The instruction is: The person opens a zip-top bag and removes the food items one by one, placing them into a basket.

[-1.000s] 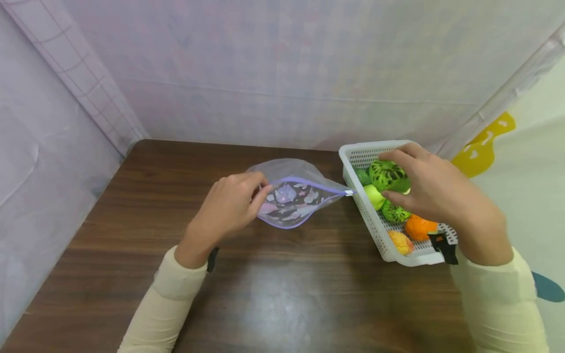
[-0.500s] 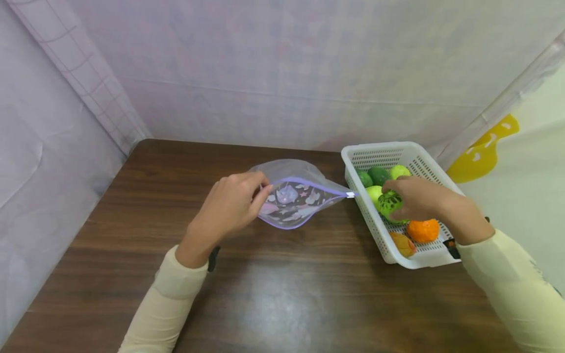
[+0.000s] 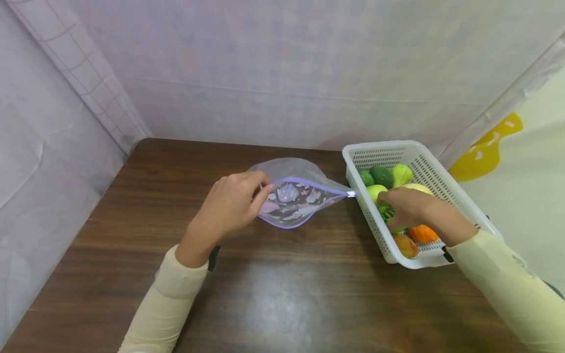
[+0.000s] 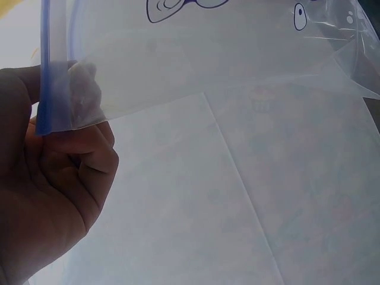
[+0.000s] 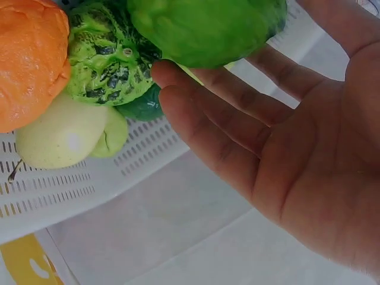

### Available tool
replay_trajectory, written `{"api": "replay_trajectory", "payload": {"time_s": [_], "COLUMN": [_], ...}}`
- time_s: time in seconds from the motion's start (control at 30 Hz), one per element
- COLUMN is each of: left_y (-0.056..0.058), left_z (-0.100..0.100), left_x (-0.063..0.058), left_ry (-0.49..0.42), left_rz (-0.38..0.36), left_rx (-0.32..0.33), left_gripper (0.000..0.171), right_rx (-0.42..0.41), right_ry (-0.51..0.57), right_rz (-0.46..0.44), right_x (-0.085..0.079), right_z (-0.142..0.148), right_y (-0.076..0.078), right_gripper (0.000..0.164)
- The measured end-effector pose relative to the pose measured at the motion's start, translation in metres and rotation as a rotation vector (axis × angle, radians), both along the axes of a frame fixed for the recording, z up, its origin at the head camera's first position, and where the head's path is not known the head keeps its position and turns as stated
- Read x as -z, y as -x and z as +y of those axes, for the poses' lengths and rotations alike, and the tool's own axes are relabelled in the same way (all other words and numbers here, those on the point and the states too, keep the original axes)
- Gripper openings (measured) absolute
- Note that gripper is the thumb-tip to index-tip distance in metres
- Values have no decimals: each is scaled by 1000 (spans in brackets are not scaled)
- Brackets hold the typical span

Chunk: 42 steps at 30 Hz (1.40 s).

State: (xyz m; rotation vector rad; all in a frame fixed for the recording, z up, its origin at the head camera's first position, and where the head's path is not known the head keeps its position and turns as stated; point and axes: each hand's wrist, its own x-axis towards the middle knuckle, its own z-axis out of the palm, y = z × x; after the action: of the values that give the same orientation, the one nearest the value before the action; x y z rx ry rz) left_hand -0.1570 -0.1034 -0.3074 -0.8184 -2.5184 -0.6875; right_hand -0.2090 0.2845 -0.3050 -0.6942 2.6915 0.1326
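Note:
In the head view my left hand (image 3: 234,201) pinches the left end of a clear zip bag (image 3: 304,208) with a purple edge and a pastel print. The bag's mouth gapes; the left wrist view shows thumb and fingers at the blue-purple strip (image 4: 50,101). My right hand (image 3: 415,208) reaches down inside the white basket (image 3: 375,238), fingers and thumb around a dark-marked green fruit (image 3: 386,212). From the right wrist, its plain green side (image 5: 208,29) covers some fingertips. Beside it lies another dark-marked green fruit (image 5: 110,59).
Around the right hand are an orange (image 3: 423,233), a yellow-red fruit (image 3: 405,246), a light green fruit (image 3: 376,191), an avocado-like dark green fruit (image 3: 381,176) and a pale pear (image 5: 62,130). The zip slider (image 3: 350,194) lies against the basket's left rim. A wall cloth borders the brown table (image 3: 265,294).
My right hand has come down into the basket with the dark-marked green fruit, shifting slightly toward me. More fruit shows behind it. The left hand and bag have stayed in place.

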Motion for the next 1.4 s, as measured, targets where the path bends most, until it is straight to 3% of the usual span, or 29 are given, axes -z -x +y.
{"api": "replay_trajectory", "payload": {"time_s": [0.33, 0.57, 0.8, 1.03, 1.17, 1.27, 1.33, 1.4], "left_y": [3, 2, 0, 2, 8, 24, 37, 45], "left_z": [2, 4, 4, -6, -2, 12, 22, 30], "left_x": [0, 1, 3, 0, -3, -1, 5, 18], "left_ry": [11, 70, 164, 149, 70, -1, -12, 6], "left_rz": [2, -65, -243, -206, -147, -80, -73, -121], "left_rx": [13, 65, 77, 0, -88, -170, -228, -271], "left_gripper": [17, 21, 37, 32, 28, 31, 45, 64], "right_rx": [81, 77, 110, 141, 92, 47, 60, 96], "right_ry": [63, 114, 154, 329, 482, 611, 678, 715], "right_rz": [-17, 40, 182, 353, 485, 572, 621, 662], "right_x": [-12, -36, -67, -90, -84, -68, -51, -28], "right_z": [8, 11, -1, -44, -81, -109, -125, -136], "right_y": [-6, -18, -53, -85, -85, -66, -49, -33], "right_gripper": [72, 63, 60, 62, 57, 54, 58, 63]}}
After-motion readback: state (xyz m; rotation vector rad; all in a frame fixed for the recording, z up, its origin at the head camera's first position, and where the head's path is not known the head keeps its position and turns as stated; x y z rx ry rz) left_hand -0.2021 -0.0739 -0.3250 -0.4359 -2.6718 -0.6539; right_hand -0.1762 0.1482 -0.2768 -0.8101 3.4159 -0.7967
